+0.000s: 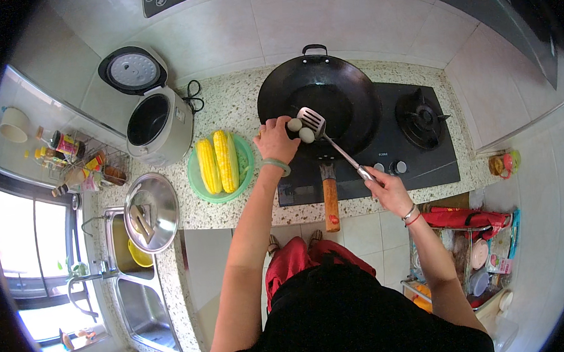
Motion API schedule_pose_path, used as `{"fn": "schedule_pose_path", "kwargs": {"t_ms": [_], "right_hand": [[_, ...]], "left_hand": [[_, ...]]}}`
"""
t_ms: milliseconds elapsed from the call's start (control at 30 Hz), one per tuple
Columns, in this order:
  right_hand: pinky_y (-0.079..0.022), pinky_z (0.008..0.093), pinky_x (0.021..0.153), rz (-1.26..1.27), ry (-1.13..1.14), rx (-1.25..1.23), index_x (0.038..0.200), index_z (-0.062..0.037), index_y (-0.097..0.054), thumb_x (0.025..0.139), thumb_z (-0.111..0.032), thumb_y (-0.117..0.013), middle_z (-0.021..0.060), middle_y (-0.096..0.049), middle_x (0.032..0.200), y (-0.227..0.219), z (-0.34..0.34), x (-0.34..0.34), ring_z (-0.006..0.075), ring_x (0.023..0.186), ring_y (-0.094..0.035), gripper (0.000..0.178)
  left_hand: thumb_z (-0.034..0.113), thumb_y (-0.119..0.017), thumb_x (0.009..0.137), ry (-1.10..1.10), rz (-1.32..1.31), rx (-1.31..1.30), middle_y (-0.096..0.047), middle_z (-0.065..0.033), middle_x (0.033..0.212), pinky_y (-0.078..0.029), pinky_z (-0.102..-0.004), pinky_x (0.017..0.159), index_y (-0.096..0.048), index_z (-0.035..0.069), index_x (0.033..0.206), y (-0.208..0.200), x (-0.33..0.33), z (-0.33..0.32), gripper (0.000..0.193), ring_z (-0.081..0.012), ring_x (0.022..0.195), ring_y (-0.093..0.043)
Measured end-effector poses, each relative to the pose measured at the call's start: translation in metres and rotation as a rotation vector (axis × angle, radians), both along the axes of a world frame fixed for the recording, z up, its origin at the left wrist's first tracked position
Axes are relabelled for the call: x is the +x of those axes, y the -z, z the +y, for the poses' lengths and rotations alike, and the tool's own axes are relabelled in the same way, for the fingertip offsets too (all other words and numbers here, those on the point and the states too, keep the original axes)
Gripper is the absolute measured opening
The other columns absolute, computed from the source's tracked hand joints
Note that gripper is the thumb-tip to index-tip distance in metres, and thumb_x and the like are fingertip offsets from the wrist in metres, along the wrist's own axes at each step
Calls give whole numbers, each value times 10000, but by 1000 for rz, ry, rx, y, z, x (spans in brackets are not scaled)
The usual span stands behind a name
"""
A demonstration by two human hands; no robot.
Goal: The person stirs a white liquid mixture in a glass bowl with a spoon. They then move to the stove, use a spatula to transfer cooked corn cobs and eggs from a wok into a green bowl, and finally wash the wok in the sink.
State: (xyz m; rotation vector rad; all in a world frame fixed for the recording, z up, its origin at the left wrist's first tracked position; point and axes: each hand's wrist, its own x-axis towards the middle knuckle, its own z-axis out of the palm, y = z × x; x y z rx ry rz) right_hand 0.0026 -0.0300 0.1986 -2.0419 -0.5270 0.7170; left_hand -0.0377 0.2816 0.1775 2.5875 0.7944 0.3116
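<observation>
A dark wok [347, 75] with a wooden handle [330, 199] sits on the black gas hob. Two pale, egg-like round things lie close together over its near-left side: one egg [294, 124] at my left fingertips, the other egg [306, 135] against the base of the turner's blade. My left hand [276, 141] reaches over the rim, its fingers curled and closed about the first egg. My right hand [389, 192] is wrapped round the handle of a slotted metal turner [345, 153], whose blade is over the wok beside the eggs.
Left of the hob, corn cobs [218, 164] lie on a green plate [247, 184]. Beyond stands a rice cooker [174, 128] with its lid up. A metal lid [162, 228] rests near the sink [145, 307]. A second burner [422, 119] is at right; a loaded rack [470, 248] stands below.
</observation>
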Motion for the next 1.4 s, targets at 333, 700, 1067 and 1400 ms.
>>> {"fn": "schedule_pose_path", "kwargs": {"t_ms": [333,700,1067,1400], "right_hand": [[-334,212,374,292,112,126,1417,-117,-531,993,-154,-587,-29,-533,679,-3,8,-30,38,431,-418,430],[-301,200,378,450,165,202,1423,-59,-504,1012,-170,-558,-19,-548,699,-9,15,-38,40,414,-400,429],[-290,200,369,646,173,311,1434,-47,-476,1021,-180,-543,-11,-545,710,-22,18,-40,43,408,-387,438],[-286,202,369,669,164,289,1445,-41,-458,1027,-161,-523,-7,-538,722,-58,33,-55,35,410,-380,439]], "left_hand": [[331,-847,670,57,-56,18,-523,-47,1371,-346,-564,1018,-547,290,1330,3,-2,-2,726,-321,1280,-474],[375,-850,636,189,-9,90,-562,-35,1327,-334,-507,993,-570,249,1297,-15,-7,18,729,-316,1234,-488],[372,-849,652,227,179,120,-580,-67,1211,-331,-510,991,-558,264,1287,-12,11,17,707,-328,1168,-543],[287,-835,649,241,-6,0,-465,-88,1307,-385,-552,968,-530,275,1298,-24,-8,39,717,-371,1178,-524]]}}
